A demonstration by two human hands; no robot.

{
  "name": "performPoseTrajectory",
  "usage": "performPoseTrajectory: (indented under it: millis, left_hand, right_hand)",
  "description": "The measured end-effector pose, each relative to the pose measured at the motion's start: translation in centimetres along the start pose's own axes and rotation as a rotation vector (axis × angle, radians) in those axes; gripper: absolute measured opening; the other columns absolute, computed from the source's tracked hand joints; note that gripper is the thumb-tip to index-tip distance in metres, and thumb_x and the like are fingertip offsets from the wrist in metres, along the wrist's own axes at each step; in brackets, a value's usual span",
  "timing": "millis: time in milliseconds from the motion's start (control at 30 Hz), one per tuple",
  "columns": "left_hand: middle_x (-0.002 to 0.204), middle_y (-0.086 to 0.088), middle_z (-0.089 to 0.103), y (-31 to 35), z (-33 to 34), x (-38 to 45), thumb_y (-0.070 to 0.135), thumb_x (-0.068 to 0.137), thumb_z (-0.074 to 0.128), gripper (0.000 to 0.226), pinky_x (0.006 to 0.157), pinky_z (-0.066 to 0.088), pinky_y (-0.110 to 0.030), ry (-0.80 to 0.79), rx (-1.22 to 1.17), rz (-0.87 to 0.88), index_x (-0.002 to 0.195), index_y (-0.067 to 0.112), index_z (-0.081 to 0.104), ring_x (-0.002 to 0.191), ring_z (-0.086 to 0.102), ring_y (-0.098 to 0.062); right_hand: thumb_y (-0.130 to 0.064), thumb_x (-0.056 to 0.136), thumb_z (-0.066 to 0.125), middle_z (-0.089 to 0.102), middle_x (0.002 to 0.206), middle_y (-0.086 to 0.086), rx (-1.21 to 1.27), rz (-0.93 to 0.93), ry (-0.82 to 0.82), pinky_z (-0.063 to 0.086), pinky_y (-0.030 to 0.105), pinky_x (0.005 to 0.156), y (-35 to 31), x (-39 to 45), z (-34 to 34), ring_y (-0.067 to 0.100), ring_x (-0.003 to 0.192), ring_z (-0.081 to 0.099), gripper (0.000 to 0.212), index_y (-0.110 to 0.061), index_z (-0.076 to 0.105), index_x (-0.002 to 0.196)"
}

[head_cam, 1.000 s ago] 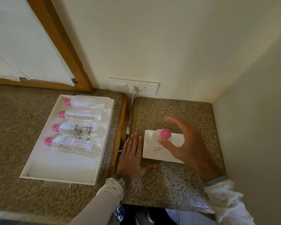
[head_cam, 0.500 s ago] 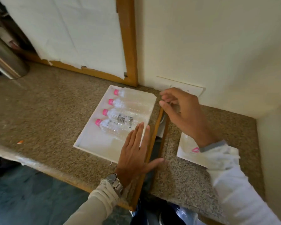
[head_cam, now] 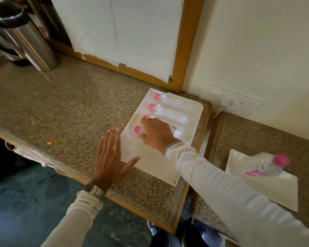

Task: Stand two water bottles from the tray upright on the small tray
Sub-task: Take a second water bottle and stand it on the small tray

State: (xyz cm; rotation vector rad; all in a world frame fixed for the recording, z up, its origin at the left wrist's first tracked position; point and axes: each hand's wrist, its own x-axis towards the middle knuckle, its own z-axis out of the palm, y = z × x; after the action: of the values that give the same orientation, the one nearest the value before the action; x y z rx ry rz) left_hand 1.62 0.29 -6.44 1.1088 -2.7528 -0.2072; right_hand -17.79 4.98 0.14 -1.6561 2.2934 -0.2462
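Observation:
A large white tray (head_cam: 151,169) on the left counter holds several clear water bottles with pink caps, all lying flat. My right hand (head_cam: 156,133) reaches across and rests on the nearest bottle (head_cam: 138,130), its fingers curled around the bottle's neck. The one behind it (head_cam: 146,116) is partly hidden by that hand. My left hand (head_cam: 111,155) lies flat, fingers spread, on the counter at the tray's left edge. One bottle (head_cam: 268,164) stands upright on the small white tray (head_cam: 278,191) on the right counter.
Two more bottles (head_cam: 169,114) lie at the far end of the large tray. A steel kettle (head_cam: 25,38) stands at the back left. A gap with wooden edging (head_cam: 206,138) splits the two granite counters. A wall socket (head_cam: 239,104) with a plug sits behind.
My right hand has moved from above the gap down onto the nearest lying bottle in the large tray. My left hand slid left off the tray's corner. The view swung left.

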Motion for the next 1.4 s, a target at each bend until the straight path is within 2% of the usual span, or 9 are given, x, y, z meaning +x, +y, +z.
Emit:
performPoseTrajectory:
  millis: [100, 233, 400, 500, 600, 733, 1067, 1233, 1400]
  left_hand:
    - [0.162, -0.023, 0.031, -3.0, 0.9, -1.1, 0.091, 0.079, 0.023, 0.119, 0.122, 0.026, -0.061, -0.081, 0.013, -0.033, 0.154, -0.001, 0.027, 0.152, 0.028, -0.038]
    - [0.163, -0.019, 0.031, -5.0, 1.9, -1.7, 0.092, 0.078, 0.021, 0.117, 0.122, 0.025, -0.062, -0.139, 0.031, -0.022, 0.154, 0.003, 0.032, 0.153, 0.026, -0.035]
    - [0.166, -0.014, 0.025, -5.8, 2.4, -1.5, 0.093, 0.076, 0.027, 0.114, 0.124, 0.021, -0.06, -0.166, 0.041, -0.025, 0.157, 0.012, 0.028, 0.155, 0.021, -0.031]
    - [0.167, -0.013, 0.023, -6.0, 2.5, -1.6, 0.094, 0.076, 0.025, 0.114, 0.124, 0.022, -0.059, -0.168, 0.034, -0.03, 0.157, 0.015, 0.027, 0.155, 0.022, -0.029]
    - [0.167, -0.013, 0.024, -6.0, 2.6, -1.6, 0.093, 0.078, 0.026, 0.111, 0.124, 0.021, -0.058, -0.165, 0.018, -0.037, 0.157, 0.015, 0.028, 0.155, 0.022, -0.029]
    - [0.166, -0.014, 0.025, -6.0, 2.8, -1.5, 0.092, 0.078, 0.027, 0.111, 0.125, 0.02, -0.058, -0.156, 0.016, -0.035, 0.156, 0.014, 0.031, 0.155, 0.023, -0.029]
    - [0.167, -0.015, 0.021, -5.8, 2.4, -1.6, 0.093, 0.077, 0.022, 0.114, 0.126, 0.016, -0.058, -0.182, 0.024, -0.04, 0.157, 0.012, 0.027, 0.156, 0.017, -0.029]
    - [0.169, -0.014, 0.013, -5.2, 1.6, -1.7, 0.098, 0.071, 0.021, 0.125, 0.127, 0.014, -0.058, -0.146, -0.071, -0.097, 0.159, 0.01, 0.014, 0.158, 0.009, -0.029]
    - [0.168, -0.021, 0.013, -2.2, -0.4, -0.5, 0.096, 0.073, 0.025, 0.124, 0.125, 0.017, -0.062, -0.071, -0.041, -0.001, 0.159, 0.007, 0.016, 0.157, 0.013, -0.035]
  right_hand:
    - [-0.033, 0.089, 0.066, 0.067, 0.115, 0.014, -0.142, 0.013, 0.047, 0.047, 0.044, 0.084, -1.6, 1.0, 2.2, 0.035, 0.112, 0.059, 0.038, -0.008, 0.057, 0.116]
    - [-0.025, 0.092, 0.061, 0.068, 0.108, 0.008, -0.231, 0.023, 0.086, 0.039, 0.044, 0.09, -2.2, 1.5, 4.2, 0.032, 0.106, 0.058, 0.021, -0.013, 0.061, 0.109]
    - [-0.027, 0.091, 0.065, 0.071, 0.103, 0.002, -0.008, 0.051, 0.114, 0.039, 0.039, 0.089, -3.9, 0.4, 3.7, 0.026, 0.104, 0.061, 0.012, -0.018, 0.065, 0.099]
    - [-0.029, 0.085, 0.074, 0.072, 0.098, -0.002, 0.199, 0.04, 0.268, 0.045, 0.036, 0.089, -4.6, -1.6, 1.4, 0.023, 0.098, 0.064, 0.017, -0.02, 0.067, 0.098]
    - [-0.025, 0.084, 0.077, 0.074, 0.105, 0.001, 0.373, 0.039, 0.425, 0.053, 0.039, 0.087, -4.5, -3.9, -1.3, 0.025, 0.101, 0.067, 0.028, -0.016, 0.067, 0.108]
    - [-0.023, 0.089, 0.074, 0.073, 0.118, 0.002, 0.623, 0.053, 0.45, 0.055, 0.038, 0.094, -3.6, -5.7, -3.1, 0.019, 0.11, 0.068, 0.035, -0.01, 0.065, 0.12]
    - [-0.018, 0.092, 0.07, 0.072, 0.118, 0.005, 0.689, 0.02, 0.493, 0.053, 0.026, 0.086, -2.0, -7.1, -2.6, 0.017, 0.107, 0.068, 0.035, -0.006, 0.063, 0.124]
    - [-0.019, 0.092, 0.07, 0.066, 0.11, -0.012, 0.773, 0.009, 0.579, 0.046, 0.006, 0.088, -0.7, -8.7, -3.6, -0.014, 0.1, 0.059, 0.031, -0.011, 0.064, 0.121]
    - [-0.02, 0.092, 0.07, 0.067, 0.11, -0.011, 0.878, 0.058, 0.757, 0.056, 0.024, 0.093, 1.8, -11.4, -6.0, 0.002, 0.105, 0.066, 0.033, -0.013, 0.064, 0.124]
